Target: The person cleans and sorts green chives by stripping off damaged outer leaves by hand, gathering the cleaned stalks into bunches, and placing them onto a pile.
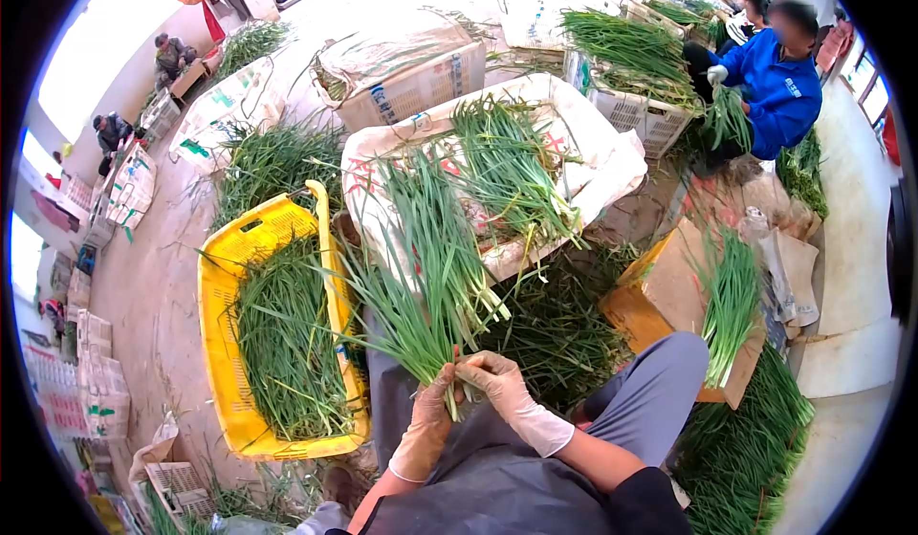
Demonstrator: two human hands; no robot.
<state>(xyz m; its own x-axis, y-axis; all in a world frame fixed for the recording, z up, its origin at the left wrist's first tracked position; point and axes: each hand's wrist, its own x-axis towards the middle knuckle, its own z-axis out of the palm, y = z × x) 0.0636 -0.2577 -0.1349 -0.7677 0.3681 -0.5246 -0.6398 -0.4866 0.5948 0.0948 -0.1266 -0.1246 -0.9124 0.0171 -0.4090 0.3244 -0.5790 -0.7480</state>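
My left hand (426, 425), in a thin pale glove, is closed around the lower stems of a bunch of garlic chives (409, 336). The long green leaves fan up and away from me, over the near edge of a white-lined crate (604, 164). My right hand (507, 393), gloved too, pinches at the stem ends beside the left; exactly which stalks are between its fingertips is partly hidden. More garlic chives (507, 167) lie loose across the crate beyond, their pale ends toward me.
To the left stands a yellow crate (215, 344) holding loose leaves. At right, a cardboard box (660, 291) carries a neat bundle of chives (732, 310), with a large heap (746, 439) below. A co-worker in a blue jacket (779, 95) sits at the far right.
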